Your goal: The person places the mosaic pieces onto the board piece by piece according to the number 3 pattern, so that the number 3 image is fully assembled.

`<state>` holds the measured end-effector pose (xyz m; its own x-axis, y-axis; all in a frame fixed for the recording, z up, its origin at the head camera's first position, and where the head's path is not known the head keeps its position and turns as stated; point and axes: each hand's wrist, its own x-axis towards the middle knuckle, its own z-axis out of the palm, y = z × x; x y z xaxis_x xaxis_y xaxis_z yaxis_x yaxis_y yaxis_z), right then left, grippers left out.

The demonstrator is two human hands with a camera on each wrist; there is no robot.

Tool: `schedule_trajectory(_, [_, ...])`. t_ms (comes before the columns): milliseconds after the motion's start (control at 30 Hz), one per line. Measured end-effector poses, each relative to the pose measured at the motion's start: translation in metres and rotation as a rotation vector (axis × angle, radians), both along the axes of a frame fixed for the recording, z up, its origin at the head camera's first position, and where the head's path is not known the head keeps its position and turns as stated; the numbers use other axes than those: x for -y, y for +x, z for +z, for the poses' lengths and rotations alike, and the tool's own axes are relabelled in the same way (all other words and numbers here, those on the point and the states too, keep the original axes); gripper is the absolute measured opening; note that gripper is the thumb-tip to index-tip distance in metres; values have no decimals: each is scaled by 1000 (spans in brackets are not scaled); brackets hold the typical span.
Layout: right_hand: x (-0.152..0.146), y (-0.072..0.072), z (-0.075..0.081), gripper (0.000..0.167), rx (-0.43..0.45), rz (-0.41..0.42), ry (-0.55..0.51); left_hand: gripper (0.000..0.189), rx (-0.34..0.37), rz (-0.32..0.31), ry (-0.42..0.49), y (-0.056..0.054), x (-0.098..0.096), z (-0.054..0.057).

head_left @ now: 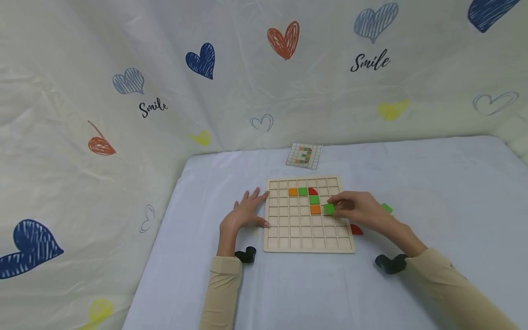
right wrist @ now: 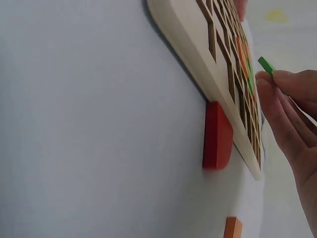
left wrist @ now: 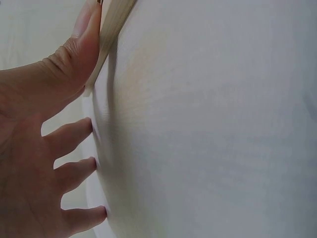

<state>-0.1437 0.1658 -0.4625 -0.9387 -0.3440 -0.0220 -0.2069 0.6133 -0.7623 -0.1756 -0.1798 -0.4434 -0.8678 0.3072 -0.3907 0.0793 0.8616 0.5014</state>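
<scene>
A wooden grid board (head_left: 309,250) lies on the white cloth. In its cells sit an orange tile (head_left: 293,192), a green tile (head_left: 303,191) and a red rounded tile (head_left: 313,191) in a row, with another green tile (head_left: 314,200) and a second orange tile (head_left: 315,209) below the red one. My right hand (head_left: 363,208) pinches a green square tile (head_left: 328,209) between thumb and fingers above the board, just right of the lower orange tile. Fingers spread, my left hand (head_left: 246,211) touches the board's left edge with thumb and index finger.
A printed pattern card (head_left: 304,156) lies behind the board. Off the board's right side are a red rounded piece (head_left: 356,229), partly under the right hand's line, and a green piece (head_left: 387,208). The right wrist view also has an orange piece (right wrist: 233,228) on the cloth.
</scene>
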Motion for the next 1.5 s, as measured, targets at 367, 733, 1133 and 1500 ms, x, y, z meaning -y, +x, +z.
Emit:
schedule_trajectory(367, [18, -9, -4, 34, -3, 13, -3, 102, -1, 4, -11, 0, -1, 0])
schedule_trajectory(733, [36, -17, -4, 30, -36, 59, -26, 102, -5, 10, -11, 1, -1, -1])
schedule_trajectory(1133, [53, -23, -5, 29, -24, 90, -8, 103, 3, 14, -16, 0, -2, -1])
schedule_trajectory(1500, [65, -25, -2, 27, -41, 103, 54, 102, -7, 8, -20, -1, -1, -3])
